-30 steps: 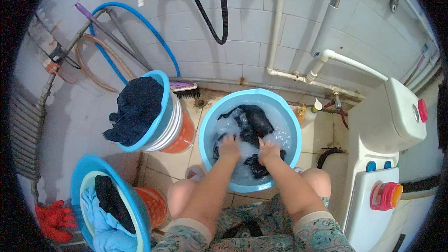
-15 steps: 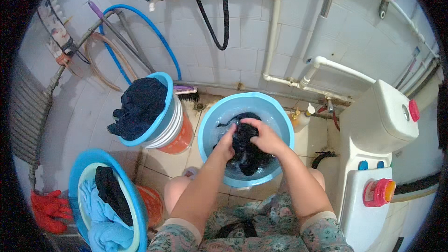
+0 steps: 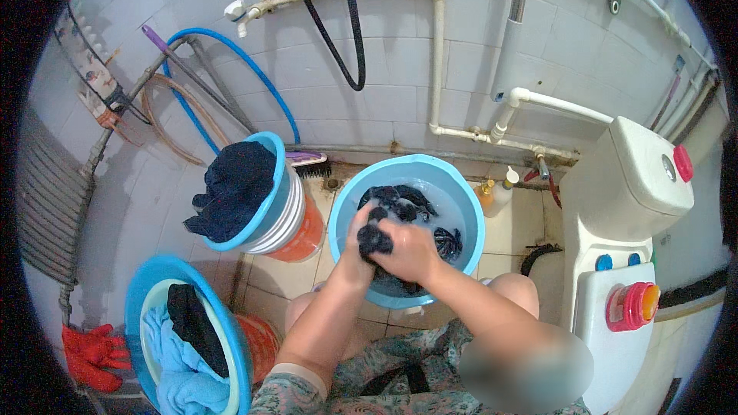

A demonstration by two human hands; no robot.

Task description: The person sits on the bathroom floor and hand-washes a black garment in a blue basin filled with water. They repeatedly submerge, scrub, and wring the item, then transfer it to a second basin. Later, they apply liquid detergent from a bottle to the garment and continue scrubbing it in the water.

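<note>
A light-blue basin [image 3: 476, 219] on the tiled floor before my knees holds cloudy water. In it lies a wet black garment [image 3: 448, 244], part of it spread in the water at the far and right sides. My left hand [image 3: 355, 252] and my right hand [image 3: 413, 252] come together over the basin's left half. Both are closed around a bunched part of the black garment, a lump of which sticks out between them. The garment's exact kind cannot be made out.
On the left, a blue basin [image 3: 278, 155] of dark cloth tops an orange bucket [image 3: 301, 232]. Nearer stands another blue basin [image 3: 137, 323] with light-blue and black cloth. Pump bottles [image 3: 501, 194] stand beyond my basin; a toilet [image 3: 607, 238] with a red jar [image 3: 626, 307] is right.
My hands have moved slightly left and nearer me, from resting loosely on the garment to squeezing a bunch of it. More cloth now shows spread in the water, which looks cloudier.
</note>
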